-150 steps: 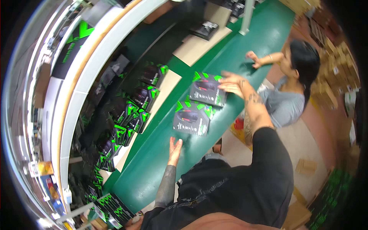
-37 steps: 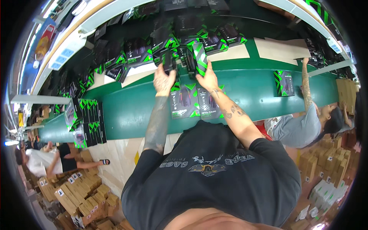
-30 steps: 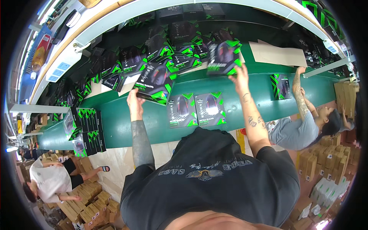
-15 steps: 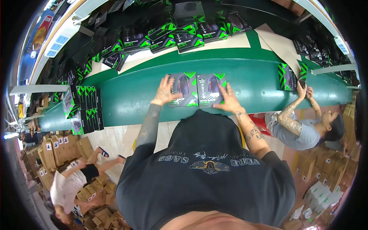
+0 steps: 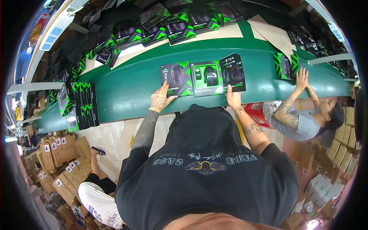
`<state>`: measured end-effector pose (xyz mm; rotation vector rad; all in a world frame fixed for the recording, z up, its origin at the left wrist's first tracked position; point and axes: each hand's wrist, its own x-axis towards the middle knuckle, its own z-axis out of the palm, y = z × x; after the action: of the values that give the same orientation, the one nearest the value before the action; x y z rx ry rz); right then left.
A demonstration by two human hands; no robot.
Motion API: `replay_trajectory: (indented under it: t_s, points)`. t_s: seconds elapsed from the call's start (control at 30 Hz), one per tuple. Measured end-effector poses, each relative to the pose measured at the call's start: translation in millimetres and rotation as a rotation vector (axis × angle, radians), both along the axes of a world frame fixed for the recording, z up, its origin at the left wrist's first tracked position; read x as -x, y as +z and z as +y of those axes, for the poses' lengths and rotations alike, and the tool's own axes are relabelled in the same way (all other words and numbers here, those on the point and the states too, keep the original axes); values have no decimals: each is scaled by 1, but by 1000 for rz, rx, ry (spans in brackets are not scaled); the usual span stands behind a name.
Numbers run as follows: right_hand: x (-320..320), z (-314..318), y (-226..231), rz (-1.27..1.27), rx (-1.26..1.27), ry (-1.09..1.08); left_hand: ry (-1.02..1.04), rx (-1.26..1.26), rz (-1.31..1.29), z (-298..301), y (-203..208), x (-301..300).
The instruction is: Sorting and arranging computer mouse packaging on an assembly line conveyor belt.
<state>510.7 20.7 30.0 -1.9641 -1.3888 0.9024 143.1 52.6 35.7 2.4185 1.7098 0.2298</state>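
Nearest the camera, the person's left hand [image 5: 160, 100] lies flat on the green worktop [image 5: 126, 96], fingers spread and gripping nothing, the tips resting on the lower left corner of a black-and-green box [image 5: 175, 78]. The right hand [image 5: 232, 99] has its fingers closed on the lower edge of an open box [image 5: 220, 74] just beside the first — its lid stands tilted up to the right, a dark mouse showing in the tray.

The likely slip is with that open box: held by one edge only, it could tip or skid, and the loose lid might flop shut or knock its neighbour. The left-hand box, pinned by fingertips alone, could slide toward the worktop's front edge.

Farther off, more boxes [image 5: 168, 27] crowd the back — and to the right another person's hand [image 5: 301, 78] presses a further box [image 5: 284, 66].
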Motion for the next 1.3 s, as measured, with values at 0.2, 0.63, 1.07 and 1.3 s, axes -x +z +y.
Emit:
replay_trajectory:
  t_s: [0.2,0.63,1.07,1.3]
  points:
    - [1,28,53,72,171,-51,175,-255,-447,-6,38,-30]
    - [-33,66,56,282,207,-88,50,-135,-451,29,72,-131]
    - [-2,64,4,332,233,72,689,385,-921,17,-50,30]
    - [19,92,4,592,52,-144,445,402,-1452,61,-26,-39]
